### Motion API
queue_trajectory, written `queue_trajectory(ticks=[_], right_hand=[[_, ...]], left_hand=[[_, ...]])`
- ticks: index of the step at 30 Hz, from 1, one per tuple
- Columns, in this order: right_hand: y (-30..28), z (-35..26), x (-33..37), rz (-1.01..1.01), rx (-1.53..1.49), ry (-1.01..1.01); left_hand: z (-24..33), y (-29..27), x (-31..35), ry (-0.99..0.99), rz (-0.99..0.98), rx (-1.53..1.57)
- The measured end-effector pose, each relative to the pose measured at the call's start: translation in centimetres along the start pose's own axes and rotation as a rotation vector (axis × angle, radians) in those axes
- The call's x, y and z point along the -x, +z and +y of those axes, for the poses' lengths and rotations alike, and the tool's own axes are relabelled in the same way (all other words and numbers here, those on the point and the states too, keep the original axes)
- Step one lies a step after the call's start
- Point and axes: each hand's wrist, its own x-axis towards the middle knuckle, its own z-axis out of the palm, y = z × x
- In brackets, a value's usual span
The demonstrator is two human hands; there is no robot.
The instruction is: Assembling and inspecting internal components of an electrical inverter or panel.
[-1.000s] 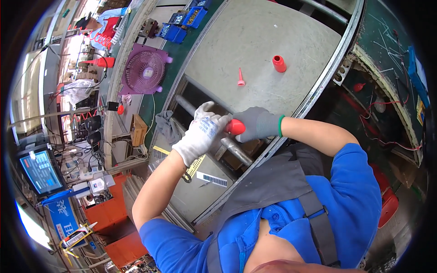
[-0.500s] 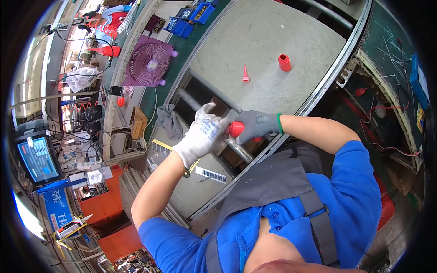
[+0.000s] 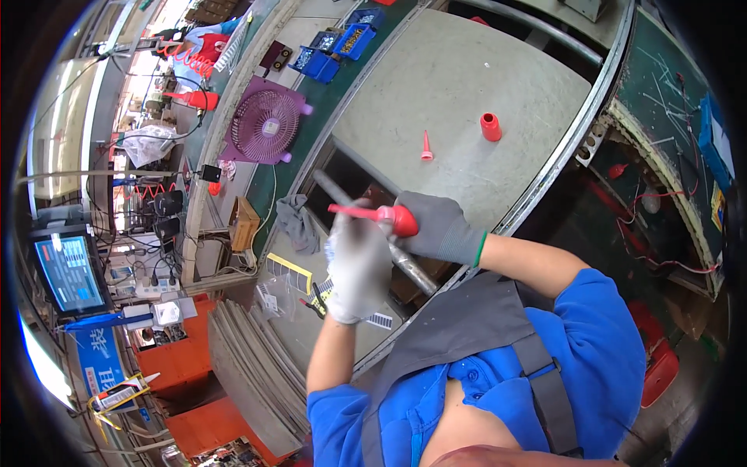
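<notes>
Right hand, in a grey glove, closed around a red cap with a long tapering red nozzle; the nozzle tip points toward the person's left and the cap sits at the fingertips, over the dark gap at the near edge of the grey table. Left hand, in a white glove, blurred and raised in front of the nozzle; its fingers curl loosely near the nozzle's shaft, but the blur leaves it unclear whether they grip it or only brush it. Beneath both hands a grey tube runs slantwise through the gap; its contact with either hand cannot be made out.

Toward the table's middle stand a small red cone tip and, well apart toward the far right edge, a short red cylinder cap. A purple fan lies off the table's left edge, with blue parts bins beyond it and a grey rag nearer the person.

Step in hand, as judged: fitting or adjusting the nozzle while the right hand steadies its cap. The next move would call for a firm left-hand pinch on the thin shaft, kept in line with the cap.
</notes>
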Motion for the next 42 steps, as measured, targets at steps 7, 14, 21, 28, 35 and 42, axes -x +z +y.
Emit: queue_trajectory(ticks=[7,14,21,28,35,42], right_hand=[[0.4,-1.2,-1.2,-0.081,0.089,-0.194],[0.4,0.9,-2.1,-0.962,-1.038,0.016],[-0.3,-0.3,-3.0,-0.287,-0.349,0.068],[-0.3,-0.3,-2.7,0.449,-0.116,-0.390],[-1.1,2.3,-6.7,0.566,0.007,-0.996],[-0.7,1.0,-10.1,0.513,-0.311,-0.913]], left_hand=[[-0.3,0.7,-0.1,0.076,0.094,0.127],[1.1,-1.2,-0.6,0.195,-0.214,0.062],[-2.0,-2.5,-3.9,-0.084,-0.204,0.507],[-1.0,-0.1,-5.1,-0.084,0.003,0.583],[0.3,0.1,-6.9,-0.100,0.064,0.577],[0.4,-0.2,-8.9,0.100,0.234,0.474]])
